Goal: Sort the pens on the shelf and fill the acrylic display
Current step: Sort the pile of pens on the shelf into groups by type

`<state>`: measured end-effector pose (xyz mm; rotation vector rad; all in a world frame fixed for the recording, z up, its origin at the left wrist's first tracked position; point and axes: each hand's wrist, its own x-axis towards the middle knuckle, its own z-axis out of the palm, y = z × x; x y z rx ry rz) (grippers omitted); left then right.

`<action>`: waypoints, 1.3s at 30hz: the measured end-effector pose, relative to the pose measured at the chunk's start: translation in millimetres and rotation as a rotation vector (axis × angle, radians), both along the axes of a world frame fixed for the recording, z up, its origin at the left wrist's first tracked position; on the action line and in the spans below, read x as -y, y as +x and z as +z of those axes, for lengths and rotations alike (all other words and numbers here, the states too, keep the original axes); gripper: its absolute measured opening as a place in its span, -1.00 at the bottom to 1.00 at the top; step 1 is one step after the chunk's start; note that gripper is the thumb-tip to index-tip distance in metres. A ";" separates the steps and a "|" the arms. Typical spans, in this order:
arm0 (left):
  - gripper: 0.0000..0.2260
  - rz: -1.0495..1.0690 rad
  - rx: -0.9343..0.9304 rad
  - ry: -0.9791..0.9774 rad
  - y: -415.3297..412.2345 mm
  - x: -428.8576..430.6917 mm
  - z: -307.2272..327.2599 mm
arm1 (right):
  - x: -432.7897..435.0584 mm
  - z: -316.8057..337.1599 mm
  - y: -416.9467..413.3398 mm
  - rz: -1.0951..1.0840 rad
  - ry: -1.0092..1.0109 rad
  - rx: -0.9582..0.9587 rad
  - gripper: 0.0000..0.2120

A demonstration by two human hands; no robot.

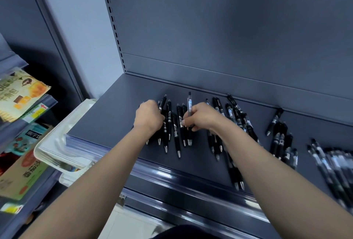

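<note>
pens on shelf: sorting entry

item: black retractable pens with silver tips (172,124), plastic, lying loose in rows on the dark grey metal shelf (114,112). further clusters lie to my right. my left hand (149,117) is curled closed over the leftmost bunch. my right hand (200,117) pinches one clear-barrelled pen (189,105), tilted up. handling, as i judge it: light, stiff, smooth, apt to roll; grip mid-barrel. acrylic display: not in view.

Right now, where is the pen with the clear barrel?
In the head view, the clear-barrel pen stands near centre, pinched by the right hand, beside the black pens under the left hand.
</note>
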<state>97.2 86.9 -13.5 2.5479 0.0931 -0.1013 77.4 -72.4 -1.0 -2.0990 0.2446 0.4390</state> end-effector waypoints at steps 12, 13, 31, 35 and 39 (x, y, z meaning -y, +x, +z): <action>-0.79 0.018 0.044 0.175 -3.4 8.6 9.0 | 56.4 24.0 -21.2 -0.203 0.074 0.155 -0.76; -0.83 0.023 0.058 0.193 -4.3 9.8 10.4 | 61.8 25.8 -22.7 -0.224 0.067 0.170 -0.75; -0.62 -0.201 -0.222 -0.092 -32.8 128.0 7.6 | 112.1 24.5 -63.9 -0.314 -0.049 0.283 -0.84; -0.69 -0.141 -0.350 -0.268 -25.9 136.8 0.7 | 117.0 22.2 -68.9 -0.324 -0.051 0.296 -0.98; -0.73 -0.094 -0.414 -0.364 -23.6 142.0 -5.0 | 119.5 21.8 -73.6 -0.318 -0.046 0.284 -0.98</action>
